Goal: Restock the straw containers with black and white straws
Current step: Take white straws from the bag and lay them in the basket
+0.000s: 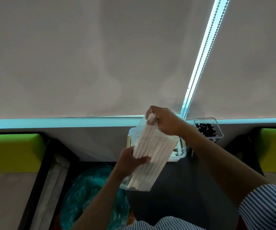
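A clear plastic packet of white straws (148, 153) is held slanted above the sill. My left hand (132, 161) grips the packet around its middle, thumb across the front. My right hand (163, 121) pinches the straw tips at the packet's upper end. Behind the packet stands a white slotted basket (178, 156), mostly hidden, with some white straws showing inside. Farther right a clear square container (208, 127) holds black straws, seen end-on.
A grey window sill (100, 140) runs across under a grey roller blind with a bead chain (200, 63). A teal plastic bag (90, 196) lies below on the left. Green-yellow cushions (13, 151) flank both sides.
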Motion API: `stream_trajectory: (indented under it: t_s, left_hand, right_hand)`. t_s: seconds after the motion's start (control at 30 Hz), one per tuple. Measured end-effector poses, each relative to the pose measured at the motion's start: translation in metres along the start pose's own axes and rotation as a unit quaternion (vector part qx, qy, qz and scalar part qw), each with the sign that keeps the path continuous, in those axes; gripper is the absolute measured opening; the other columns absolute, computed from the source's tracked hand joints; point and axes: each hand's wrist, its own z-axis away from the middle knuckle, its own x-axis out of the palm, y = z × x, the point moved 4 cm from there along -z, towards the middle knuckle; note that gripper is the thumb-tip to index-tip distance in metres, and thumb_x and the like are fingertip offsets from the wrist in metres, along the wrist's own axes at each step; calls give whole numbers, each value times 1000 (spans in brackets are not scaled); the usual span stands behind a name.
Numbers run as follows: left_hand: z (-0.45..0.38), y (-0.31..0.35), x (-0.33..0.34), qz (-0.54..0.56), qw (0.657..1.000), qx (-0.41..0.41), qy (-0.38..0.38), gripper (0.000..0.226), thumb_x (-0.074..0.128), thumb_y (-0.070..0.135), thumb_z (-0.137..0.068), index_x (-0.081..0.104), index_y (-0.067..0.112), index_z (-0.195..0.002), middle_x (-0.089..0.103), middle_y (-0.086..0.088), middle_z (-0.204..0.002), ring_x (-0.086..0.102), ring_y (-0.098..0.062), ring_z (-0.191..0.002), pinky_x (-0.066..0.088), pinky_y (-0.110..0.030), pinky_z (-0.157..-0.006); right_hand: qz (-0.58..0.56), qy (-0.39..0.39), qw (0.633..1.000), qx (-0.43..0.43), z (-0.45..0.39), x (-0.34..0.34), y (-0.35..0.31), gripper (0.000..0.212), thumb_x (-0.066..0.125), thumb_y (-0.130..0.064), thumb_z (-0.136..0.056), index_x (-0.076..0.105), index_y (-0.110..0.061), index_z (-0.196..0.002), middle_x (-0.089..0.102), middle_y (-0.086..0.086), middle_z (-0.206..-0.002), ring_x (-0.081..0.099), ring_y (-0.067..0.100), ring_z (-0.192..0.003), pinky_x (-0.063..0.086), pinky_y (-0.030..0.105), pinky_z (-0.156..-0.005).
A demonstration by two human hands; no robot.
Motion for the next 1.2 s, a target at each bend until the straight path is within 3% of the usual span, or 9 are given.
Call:
stream_trajectory:
  t_s: [0.1,0.2,0.33,0.53,0.67,0.73,0.9,1.1,1.2]
  left_hand:
    - [2,-3,2,14,1000,-8,11,36,85,31,-77,70,19,-107,75,2,-100,74,-7,-90,63,-29,-77]
    - [3,-4,4,46,998,-12,32,38,86,27,-76,71,15,-110,76,1,-102,74,-8,-92,62,-27,-76]
    - [0,5,7,44,999,-8,18,28,86,23,-77,71,13,-99,76,1,-92,75,-9,-85,61,-24,-71]
    - [-1,1,7,50,999,-14,8,31,85,27,-77,70,12,-100,76,-3,-95,75,-15,-89,63,-39,-79]
    - [2,-1,6,51,999,-10,17,29,85,22,-78,70,13,-101,76,-3,-97,75,-13,-91,63,-41,-81]
    - [3,-4,5,58,998,-15,21,31,85,21,-78,70,13,-103,76,-2,-98,74,-13,-92,63,-41,-83]
    - [0,-4,2,60,998,-13,18,36,84,22,-78,69,9,-108,76,-4,-100,74,-15,-94,62,-42,-84]
    - [-5,1,-5,43,999,5,9,43,85,24,-77,69,9,-113,75,-3,-107,73,-13,-100,62,-38,-85]
    - [-5,0,-3,37,999,8,10,42,85,25,-76,69,10,-112,75,-2,-104,73,-12,-98,62,-36,-84]
  right_hand:
    - [-58,17,995,82,1,2,2,28,66,-10,-91,54,-7,-117,58,-6,-97,57,5,-82,47,13,-71]
    - [-117,35,982,144,5,7,7,21,68,-18,-90,64,-10,-109,67,-1,-94,66,15,-83,58,38,-80]
    - [-148,-12,979,142,13,17,3,23,73,-37,-88,70,-15,-97,71,-2,-88,67,12,-84,53,26,-77]
    - [-163,20,980,108,15,19,-7,12,73,-29,-90,68,-19,-86,69,-5,-80,64,6,-74,50,14,-68]
    - [-171,35,983,65,19,22,-14,15,68,-44,-84,62,-32,-76,68,-4,-79,66,17,-78,56,33,-76]
    - [-178,47,981,55,19,23,-17,12,66,-41,-86,63,-32,-78,67,-5,-79,65,16,-78,55,34,-76]
    - [-202,84,971,99,16,21,-14,15,66,-25,-95,68,-12,-101,71,-2,-90,67,15,-87,55,37,-85]
    - [-250,105,957,104,18,14,-13,15,60,-25,-99,66,-12,-102,75,-6,-90,71,13,-88,57,46,-91]
    - [-257,72,959,100,17,15,-16,18,64,-36,-95,68,-20,-102,75,-3,-97,71,17,-95,56,49,-94]
